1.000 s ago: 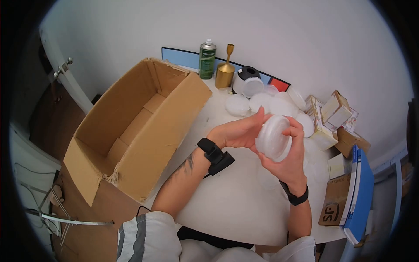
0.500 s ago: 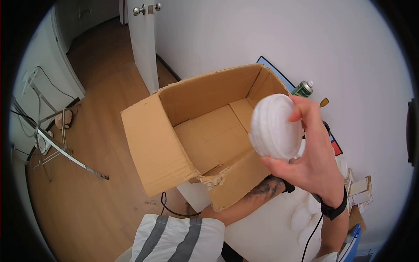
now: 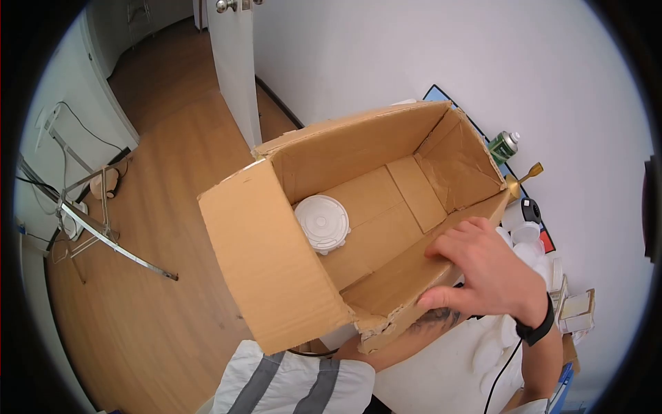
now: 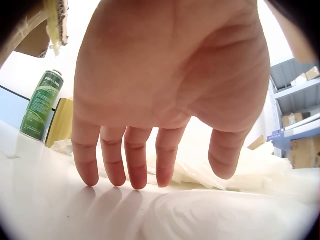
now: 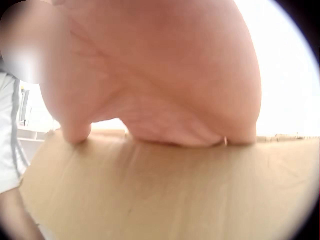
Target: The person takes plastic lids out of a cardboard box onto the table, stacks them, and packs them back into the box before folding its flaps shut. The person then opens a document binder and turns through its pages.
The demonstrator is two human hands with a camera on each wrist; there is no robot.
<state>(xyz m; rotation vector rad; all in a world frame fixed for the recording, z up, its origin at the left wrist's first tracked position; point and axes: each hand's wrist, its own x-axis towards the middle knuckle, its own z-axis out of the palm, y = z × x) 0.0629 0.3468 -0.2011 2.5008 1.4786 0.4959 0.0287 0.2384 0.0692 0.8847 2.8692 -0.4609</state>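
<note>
White round plastic lid [image 3: 322, 222] lies flat inside the brown cardboard box [image 3: 345, 155], beside its flapped end. My right hand [image 3: 491, 270], relaxed and empty, spans the near rim, so lifting it straight clear would avoid jogging the box. My left hand [image 4: 167, 90], stretched downward with nothing held, is best kept light beside the pale, translucent plastic disc [image 4: 210, 215].

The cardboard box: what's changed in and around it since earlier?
The round white item left the right hand and went into the cardboard box, by the large flap. That hand let go and is at the box's edge. The left hand, beside the item at first, is now down near the tabletop. The box stays open; the green can still stands beyond it.
</note>
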